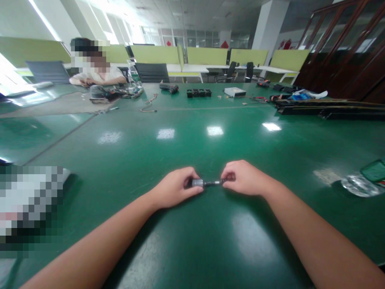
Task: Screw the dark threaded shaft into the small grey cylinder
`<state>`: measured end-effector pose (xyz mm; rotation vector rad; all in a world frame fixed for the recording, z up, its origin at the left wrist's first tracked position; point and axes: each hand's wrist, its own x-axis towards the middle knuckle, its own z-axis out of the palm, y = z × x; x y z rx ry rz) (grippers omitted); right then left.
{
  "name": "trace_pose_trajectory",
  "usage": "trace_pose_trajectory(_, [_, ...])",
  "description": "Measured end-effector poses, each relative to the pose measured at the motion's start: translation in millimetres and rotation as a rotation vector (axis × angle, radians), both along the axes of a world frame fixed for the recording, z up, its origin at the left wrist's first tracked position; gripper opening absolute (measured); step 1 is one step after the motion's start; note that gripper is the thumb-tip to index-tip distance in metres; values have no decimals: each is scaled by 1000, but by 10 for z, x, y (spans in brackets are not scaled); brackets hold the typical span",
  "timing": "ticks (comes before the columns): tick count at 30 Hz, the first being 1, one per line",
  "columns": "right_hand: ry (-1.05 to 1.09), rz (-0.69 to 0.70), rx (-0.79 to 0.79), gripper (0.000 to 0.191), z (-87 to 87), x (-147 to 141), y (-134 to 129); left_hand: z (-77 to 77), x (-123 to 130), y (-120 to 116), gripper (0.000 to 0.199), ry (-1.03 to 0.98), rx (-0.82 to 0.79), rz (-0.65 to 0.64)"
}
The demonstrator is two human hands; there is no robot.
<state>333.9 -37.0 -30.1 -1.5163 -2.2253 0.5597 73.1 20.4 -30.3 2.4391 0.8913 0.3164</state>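
My left hand (pixel 177 186) is closed, thumb and fingers round the thick end of a small tool with a grey cylindrical body (pixel 197 183). From this body a thin dark shaft with a silvery end points right, like a screwdriver's; its exact kind I cannot make out. My right hand (pixel 242 178) pinches a small dark piece (pixel 223 181) at the shaft's right end. Whether that piece is joined to the shaft or only touches it is hidden by the fingers. Both hands are low over the green table (pixel 192 245), close to each other.
A blurred pale box-like object (pixel 33 196) lies at left. On the right stands a clear glass-like dish (pixel 361 185). Across the table are a black block (pixel 199 93), a white box (pixel 235 92), cables (pixel 148 107) and dark long bars (pixel 333 108). Another person (pixel 98 74) sits far left.
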Motion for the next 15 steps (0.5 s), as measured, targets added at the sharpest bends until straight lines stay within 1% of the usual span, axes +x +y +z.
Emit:
trace_pose_trajectory(6, [45,24,16,9,-24,-38,-2,-27,-4,10,33,-11,6,-3])
trace_pose_trajectory(10, [76,115,57,9,-68,-152,7,-33,-4,16,31,-4,9,-10])
trace_pose_trajectory(12, [112,118,79,10,-109,-228,14,-31,-1,17,31,-3,14,-11])
trace_pose_trajectory(13, [156,102,78,12,-134,-262,18,-28,1,17,31,-3,16,-11])
trace_pose_trajectory(15, [291,66,37,26,-182,-309,23,-24,3,16,30,-3,17,-12])
